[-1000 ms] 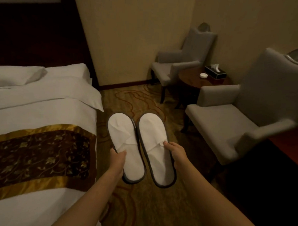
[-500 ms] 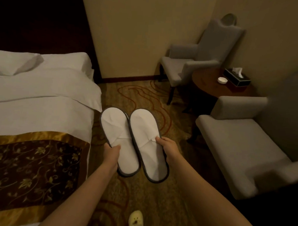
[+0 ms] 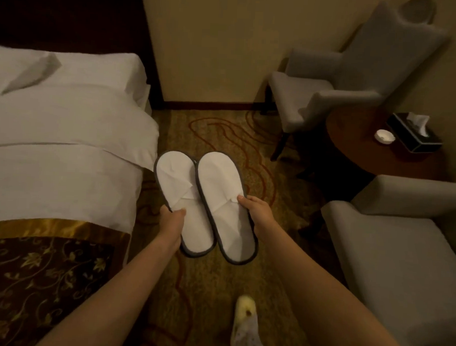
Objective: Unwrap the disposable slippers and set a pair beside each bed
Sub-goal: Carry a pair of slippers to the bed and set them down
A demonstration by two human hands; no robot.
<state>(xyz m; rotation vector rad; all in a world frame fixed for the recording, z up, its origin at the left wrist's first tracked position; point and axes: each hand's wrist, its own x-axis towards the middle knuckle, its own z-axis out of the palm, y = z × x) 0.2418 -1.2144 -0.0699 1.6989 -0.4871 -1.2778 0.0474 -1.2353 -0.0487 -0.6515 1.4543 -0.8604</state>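
Slippers (image 3: pixel 207 198) hang side by side over carpet (image 3: pixel 223 130), just off bed (image 3: pixel 65 152) R edge. L hand (image 3: pixel 171 222) grips L slipper (image 3: pixel 176 186) outer rim, thumb on top; R hand (image 3: pixel 256 213) pinches R slipper (image 3: pixel 221 177) same way. Armchair (image 3: pixel 388 245) far R.

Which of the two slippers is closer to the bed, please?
The left slipper, held by the left hand beside the bed; the right slipper, in the right hand, is farther.
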